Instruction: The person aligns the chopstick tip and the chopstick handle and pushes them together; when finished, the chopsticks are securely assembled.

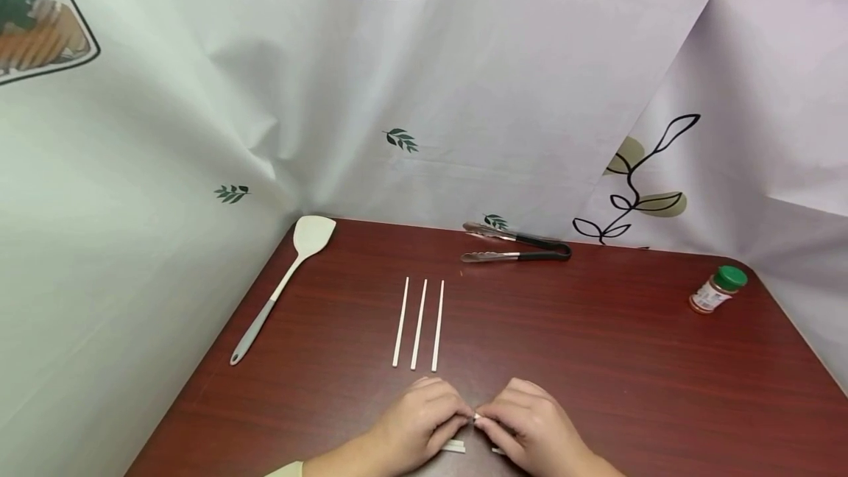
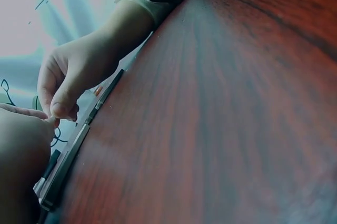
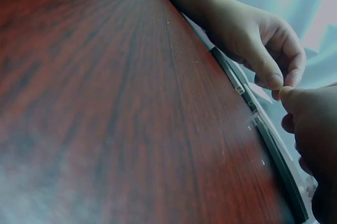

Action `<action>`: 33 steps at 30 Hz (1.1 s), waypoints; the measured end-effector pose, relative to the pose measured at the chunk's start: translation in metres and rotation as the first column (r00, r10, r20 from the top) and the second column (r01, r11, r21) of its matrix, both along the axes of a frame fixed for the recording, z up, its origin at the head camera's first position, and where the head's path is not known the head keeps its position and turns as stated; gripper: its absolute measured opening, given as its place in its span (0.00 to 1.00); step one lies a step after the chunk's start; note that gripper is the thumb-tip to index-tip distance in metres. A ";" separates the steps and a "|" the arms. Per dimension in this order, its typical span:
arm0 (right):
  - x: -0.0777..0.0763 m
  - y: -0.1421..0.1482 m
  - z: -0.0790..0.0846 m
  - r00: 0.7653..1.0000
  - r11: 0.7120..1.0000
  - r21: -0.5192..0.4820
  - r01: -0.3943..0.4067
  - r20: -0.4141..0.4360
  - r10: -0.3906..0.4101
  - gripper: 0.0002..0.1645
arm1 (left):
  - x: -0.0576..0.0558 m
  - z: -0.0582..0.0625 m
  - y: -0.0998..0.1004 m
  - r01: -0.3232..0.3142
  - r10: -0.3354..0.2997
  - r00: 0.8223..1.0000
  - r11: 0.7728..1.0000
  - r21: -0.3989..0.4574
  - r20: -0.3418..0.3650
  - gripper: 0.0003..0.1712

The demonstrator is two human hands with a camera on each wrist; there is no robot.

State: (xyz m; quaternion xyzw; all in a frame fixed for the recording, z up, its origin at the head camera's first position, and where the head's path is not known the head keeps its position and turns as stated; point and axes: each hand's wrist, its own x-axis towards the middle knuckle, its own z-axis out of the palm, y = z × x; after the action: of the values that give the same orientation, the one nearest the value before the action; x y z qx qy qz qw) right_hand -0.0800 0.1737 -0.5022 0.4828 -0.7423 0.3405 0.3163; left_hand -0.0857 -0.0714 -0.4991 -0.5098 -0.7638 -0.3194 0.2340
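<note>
My left hand (image 1: 424, 418) and right hand (image 1: 536, 425) meet low in the head view, fingertips almost touching. Between them shows a tiny white piece (image 1: 475, 417), pinched by thumb and fingers of each hand; most of it is covered, so its kind cannot be told. Under the left hand a pale stick end (image 1: 454, 447) pokes out on the table, and another pale end (image 1: 497, 451) shows by the right hand. Farther off, three thin white sticks (image 1: 418, 324) lie side by side. Both wrist views show the pinch from the side, with dark-looking strips (image 2: 66, 163) below.
A white spatula (image 1: 281, 285) with a grey handle lies at the table's left. Tongs (image 1: 523, 249) with black handles rest by the back edge. A green-capped spice jar (image 1: 718, 289) stands at the right. A printed white curtain (image 1: 503, 94) hangs behind the reddish-brown table (image 1: 596, 330).
</note>
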 end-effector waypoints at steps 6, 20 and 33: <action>0.002 0.005 0.000 0.995 0.998 -0.010 0.059 0.079 -0.058 0.03 | -0.004 0.000 -0.002 -0.061 0.061 0.998 0.998 0.017 -0.020 0.09; -0.013 0.026 -0.005 0.845 0.953 -0.131 0.274 0.505 -0.173 0.17 | -0.013 0.000 -0.012 -0.106 0.106 0.994 0.994 0.029 -0.004 0.08; -0.058 0.023 0.007 0.471 0.887 -0.235 0.397 0.882 0.023 0.16 | -0.016 0.001 -0.012 0.048 -0.050 0.999 0.993 -0.105 -0.016 0.15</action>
State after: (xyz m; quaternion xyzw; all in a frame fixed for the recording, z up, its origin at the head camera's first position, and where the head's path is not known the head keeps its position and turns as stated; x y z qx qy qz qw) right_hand -0.1382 0.1964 -0.4953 0.0811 -0.7593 0.6450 0.0298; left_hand -0.1014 -0.0836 -0.4985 -0.5429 -0.7645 -0.2797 0.2063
